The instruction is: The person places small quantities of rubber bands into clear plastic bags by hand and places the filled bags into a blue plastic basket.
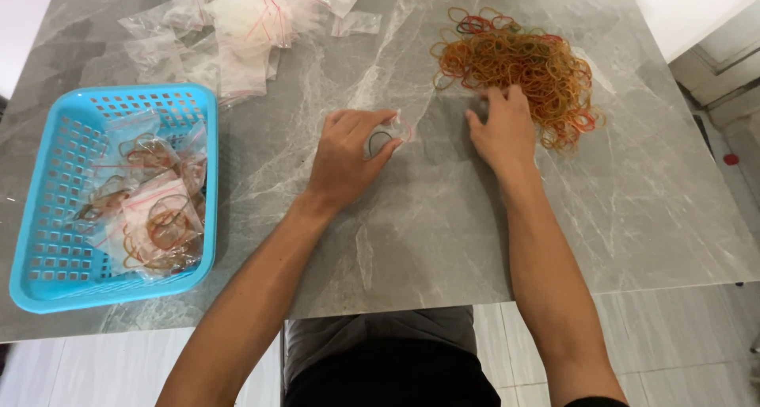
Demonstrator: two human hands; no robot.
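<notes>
From the head view, the left hand [348, 155] is clamped on a small clear bag [389, 133] at mid-bench [412, 233]. The right hand [500, 130] rests, fingers spread, on the edge of the rubber band pile [522, 62]. A blue basket [47, 249] holds filled bags at left.

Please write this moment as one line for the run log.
left hand: holds small clear bag | right hand: on rubber band pile | blue basket: filled bags
</notes>
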